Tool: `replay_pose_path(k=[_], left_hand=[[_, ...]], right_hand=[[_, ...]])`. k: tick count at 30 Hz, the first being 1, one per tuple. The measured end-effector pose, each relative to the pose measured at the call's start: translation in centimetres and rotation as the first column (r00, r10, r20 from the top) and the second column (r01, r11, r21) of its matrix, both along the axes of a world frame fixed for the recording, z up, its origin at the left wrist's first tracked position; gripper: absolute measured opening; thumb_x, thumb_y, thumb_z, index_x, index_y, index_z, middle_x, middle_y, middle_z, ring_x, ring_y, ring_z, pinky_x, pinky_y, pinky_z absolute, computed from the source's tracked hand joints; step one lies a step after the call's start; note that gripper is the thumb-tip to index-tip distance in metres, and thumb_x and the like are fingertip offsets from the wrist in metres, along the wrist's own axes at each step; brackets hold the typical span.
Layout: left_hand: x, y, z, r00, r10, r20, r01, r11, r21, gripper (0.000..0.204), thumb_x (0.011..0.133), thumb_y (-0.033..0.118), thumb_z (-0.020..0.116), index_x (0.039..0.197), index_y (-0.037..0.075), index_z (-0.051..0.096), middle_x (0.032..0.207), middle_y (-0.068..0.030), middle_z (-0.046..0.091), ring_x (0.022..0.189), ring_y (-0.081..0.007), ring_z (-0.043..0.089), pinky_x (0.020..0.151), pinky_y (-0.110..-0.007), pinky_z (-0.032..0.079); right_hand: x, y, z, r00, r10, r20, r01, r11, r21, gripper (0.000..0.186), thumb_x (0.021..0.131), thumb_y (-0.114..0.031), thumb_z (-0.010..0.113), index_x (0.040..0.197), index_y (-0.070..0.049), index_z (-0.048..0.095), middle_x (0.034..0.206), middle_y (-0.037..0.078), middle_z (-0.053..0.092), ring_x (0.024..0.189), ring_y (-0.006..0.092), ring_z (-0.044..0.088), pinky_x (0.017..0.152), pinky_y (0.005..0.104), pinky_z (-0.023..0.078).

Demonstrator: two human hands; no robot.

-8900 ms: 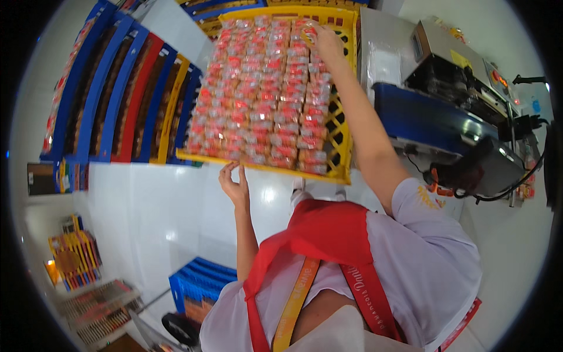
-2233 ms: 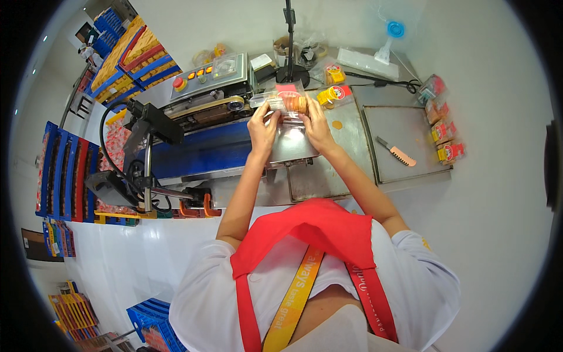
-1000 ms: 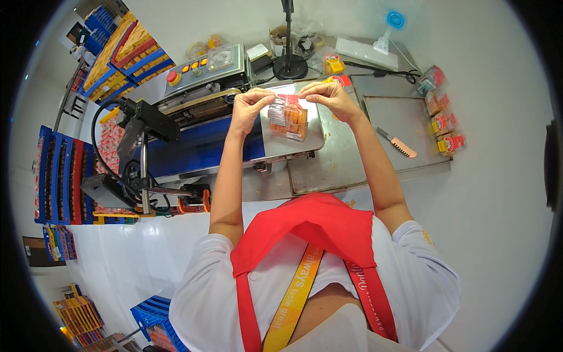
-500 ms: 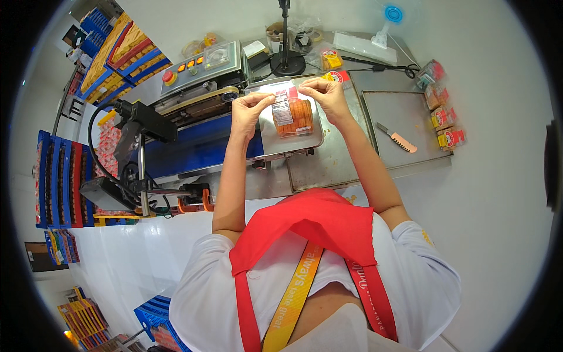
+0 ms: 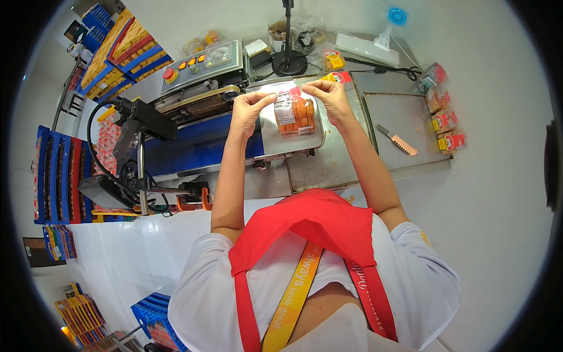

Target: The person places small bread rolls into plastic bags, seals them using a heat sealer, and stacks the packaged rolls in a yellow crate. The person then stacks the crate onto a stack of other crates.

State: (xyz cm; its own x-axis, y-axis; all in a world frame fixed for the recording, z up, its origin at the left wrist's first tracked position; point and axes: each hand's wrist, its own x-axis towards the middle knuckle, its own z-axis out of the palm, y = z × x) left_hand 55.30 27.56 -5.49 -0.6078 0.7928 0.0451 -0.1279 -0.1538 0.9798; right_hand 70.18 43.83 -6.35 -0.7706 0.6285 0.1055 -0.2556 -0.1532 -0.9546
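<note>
Your left grip (image 5: 248, 111) and right grip (image 5: 332, 101) pinch opposite upper corners of the clear plastic bag of orange-brown baked slices (image 5: 300, 116), likely to keep its top taut; it is over the flat silver metal plate (image 5: 269, 141), contact unclear.

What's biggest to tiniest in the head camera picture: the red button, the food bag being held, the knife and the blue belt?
Largest to smallest, as they look there:
1. blue belt
2. food bag
3. knife
4. red button
</note>
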Motion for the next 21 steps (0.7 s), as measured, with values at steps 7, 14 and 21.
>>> replay_pose_path(k=[7,14,21], left_hand=[[0.0,0.2,-0.1,0.999,-0.028,-0.028,0.029,1.0,0.01,0.012,0.077,0.008,0.074,0.085,0.0,0.071,0.079,-0.0064,0.069,0.071,-0.0076,0.057,0.068,-0.022,0.042],[0.1,0.4,-0.4,0.999,-0.026,-0.029,0.027,0.999,0.022,0.008,0.075,0.005,0.074,0.079,0.0,0.07,0.079,-0.0092,0.069,0.074,-0.0103,0.063,0.073,-0.025,0.048],[0.5,0.4,-0.1,0.999,-0.043,-0.022,0.044,0.999,0.03,0.028,0.077,0.004,0.073,0.102,-0.001,0.062,0.084,-0.0084,0.069,0.076,-0.0097,0.064,0.074,-0.024,0.05]], right_hand=[[0.1,-0.2,0.0,0.997,-0.06,-0.052,0.063,0.997,0.052,0.011,0.076,-0.008,0.074,0.083,-0.001,0.069,0.078,0.005,0.068,0.072,0.0089,0.061,0.071,0.0231,0.047],[0.2,-0.9,-0.4,0.985,-0.125,-0.118,0.126,0.992,0.007,0.01,0.077,-0.004,0.073,0.084,-0.002,0.068,0.08,0.005,0.068,0.074,0.0087,0.061,0.073,0.0223,0.048],[0.8,-1.2,0.5,0.982,-0.138,-0.131,0.148,0.987,0.069,0.009,0.078,-0.005,0.071,0.085,-0.001,0.067,0.08,0.004,0.067,0.072,0.0075,0.06,0.07,0.0216,0.048]])
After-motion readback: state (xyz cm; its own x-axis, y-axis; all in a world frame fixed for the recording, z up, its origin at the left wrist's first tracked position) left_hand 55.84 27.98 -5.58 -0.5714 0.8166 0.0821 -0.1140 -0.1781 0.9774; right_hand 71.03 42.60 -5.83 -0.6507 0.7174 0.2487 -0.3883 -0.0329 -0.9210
